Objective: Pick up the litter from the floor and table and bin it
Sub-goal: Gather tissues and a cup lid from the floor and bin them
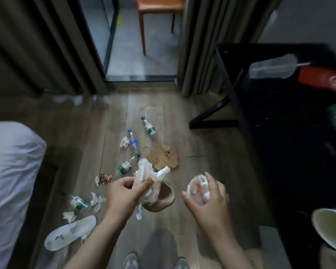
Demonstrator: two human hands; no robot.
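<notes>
The left hand [122, 193] pinches a thin white bag [144, 173] between thumb and fingers. The bag is crumpled and hangs soft and floppy above the floor [182, 230]. It looks very light, so a small pinch is enough, but it may slip, so a bunched-up part is the best place to hold.

The right hand [209, 202] curls its fingers round a clear round lid [197, 188] with some red on it. The lid looks thin and bendy and could crack if squeezed hard. Holding it by the rim seems safest.

More litter lies on the floor past the hands. There are bottles [149, 126], clear with green or blue labels. They look empty and light, they will roll, and the middle is easy to grab. White tissues [124, 142] lie crumpled and soft. A brown paper bag [164, 157] lies flat and wrinkled just beyond the white bag.

The dark table [279, 133] on the right has litter on it too, but it is blurry. No bin shows.
</notes>
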